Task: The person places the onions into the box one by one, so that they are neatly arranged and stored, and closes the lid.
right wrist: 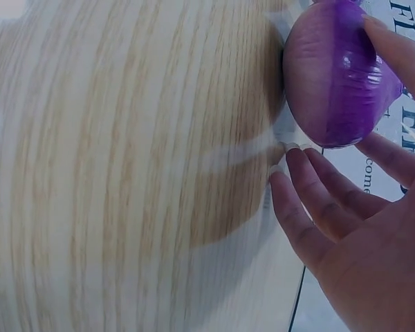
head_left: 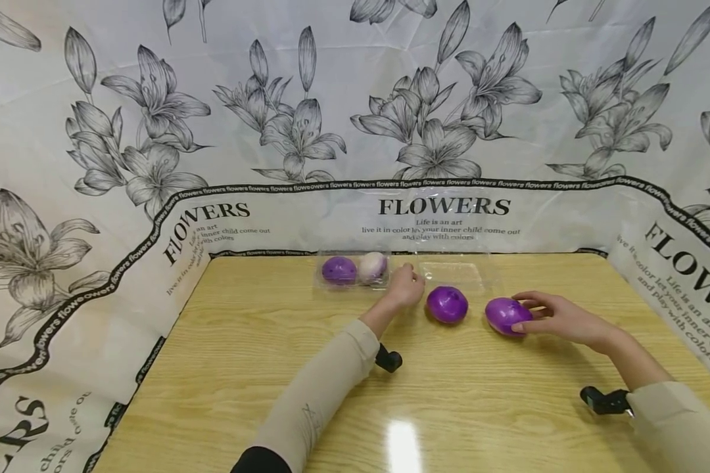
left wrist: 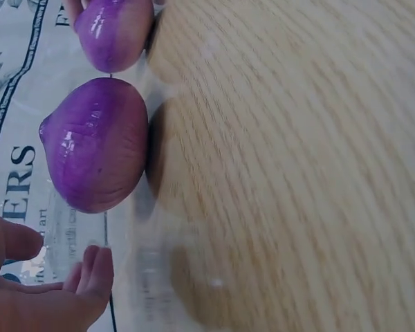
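Note:
My right hand (head_left: 559,318) holds a shiny purple, rounded object with a small pointed tip (head_left: 507,316) by its side, thumb in front and fingers behind. In the right wrist view, its underside looks paler, and it is at the tabletop. A similar purple object (head_left: 447,305) stands on the table to its left, between the hands. My left hand (head_left: 405,287) is beside a clear plastic container (head_left: 451,272), thumb and fingertips apart in the left wrist view, with nothing seen between them. In the container's left part lie a purple piece (head_left: 339,270) and a white-and-purple piece (head_left: 373,267).
A wooden-patterned tabletop (head_left: 260,368) ends at a white flower-printed cloth (head_left: 307,223) behind and at both sides. The container stands along the table's back edge, with clear plastic upright behind it. Black wrist mounts (head_left: 388,359) stick out at both forearms.

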Demonstrator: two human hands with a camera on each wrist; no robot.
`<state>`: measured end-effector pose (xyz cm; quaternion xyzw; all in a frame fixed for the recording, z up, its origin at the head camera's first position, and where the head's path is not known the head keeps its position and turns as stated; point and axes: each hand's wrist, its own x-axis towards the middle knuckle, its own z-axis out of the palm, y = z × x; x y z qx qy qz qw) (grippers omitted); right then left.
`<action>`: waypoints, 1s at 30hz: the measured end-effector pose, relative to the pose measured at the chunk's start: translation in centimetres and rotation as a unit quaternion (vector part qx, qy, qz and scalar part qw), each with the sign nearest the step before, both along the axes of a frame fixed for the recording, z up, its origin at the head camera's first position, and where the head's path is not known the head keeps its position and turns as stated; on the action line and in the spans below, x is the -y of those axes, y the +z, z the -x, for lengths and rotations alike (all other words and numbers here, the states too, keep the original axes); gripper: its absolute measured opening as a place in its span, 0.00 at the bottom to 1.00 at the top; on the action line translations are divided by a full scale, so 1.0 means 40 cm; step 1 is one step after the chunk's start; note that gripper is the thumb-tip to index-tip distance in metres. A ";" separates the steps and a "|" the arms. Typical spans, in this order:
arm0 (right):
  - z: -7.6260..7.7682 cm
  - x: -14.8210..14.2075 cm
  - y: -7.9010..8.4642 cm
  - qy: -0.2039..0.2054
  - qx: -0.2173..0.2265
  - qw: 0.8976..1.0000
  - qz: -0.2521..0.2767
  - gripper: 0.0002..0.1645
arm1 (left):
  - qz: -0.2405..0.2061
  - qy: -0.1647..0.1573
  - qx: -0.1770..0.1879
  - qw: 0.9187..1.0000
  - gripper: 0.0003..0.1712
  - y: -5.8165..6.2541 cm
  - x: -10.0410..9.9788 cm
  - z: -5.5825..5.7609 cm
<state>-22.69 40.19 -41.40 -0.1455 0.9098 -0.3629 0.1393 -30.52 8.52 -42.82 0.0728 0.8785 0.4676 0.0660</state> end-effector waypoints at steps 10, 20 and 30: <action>0.002 0.014 -0.011 -0.001 -0.002 1.000 0.010 0.42 | -0.155 0.061 0.037 0.985 0.30 -0.024 -0.027 0.006; 0.012 0.019 -0.013 -0.010 -0.007 1.000 0.009 0.44 | -0.281 0.072 0.060 0.955 0.34 -0.025 -0.035 0.017; 0.010 0.037 0.001 -0.004 -0.020 1.000 -0.010 0.44 | -0.288 0.075 0.066 0.952 0.34 -0.021 -0.036 0.016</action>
